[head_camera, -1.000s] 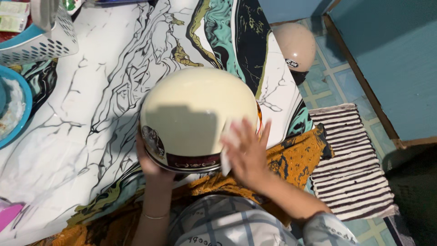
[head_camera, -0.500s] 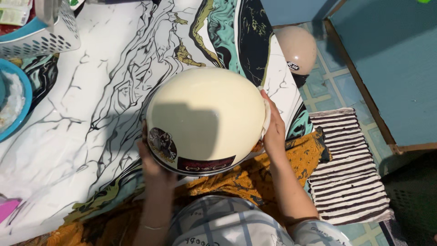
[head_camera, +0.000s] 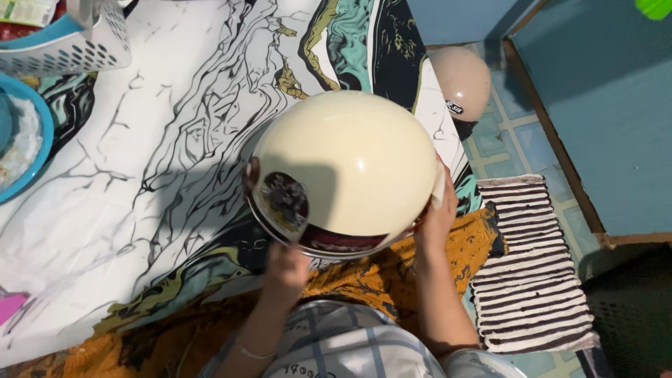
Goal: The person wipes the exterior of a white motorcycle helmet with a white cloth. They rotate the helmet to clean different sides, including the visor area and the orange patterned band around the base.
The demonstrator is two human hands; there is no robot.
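The left hand point(head_camera: 285, 267) grips the cream helmet's point(head_camera: 346, 164) near rim; the right hand point(head_camera: 435, 218) presses a white cloth point(head_camera: 438, 187) flat against its right side, above the marbled mat point(head_camera: 140, 161).

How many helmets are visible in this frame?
2. A cream helmet is held between the left hand and right hand; a beige helmet sits on the tiled floor beyond. Others may lie outside the view.

Marbled mat point(head_camera: 140, 175) lies open leftward — basket point(head_camera: 77, 49), basin point(head_camera: 31, 168) crowd its edge.
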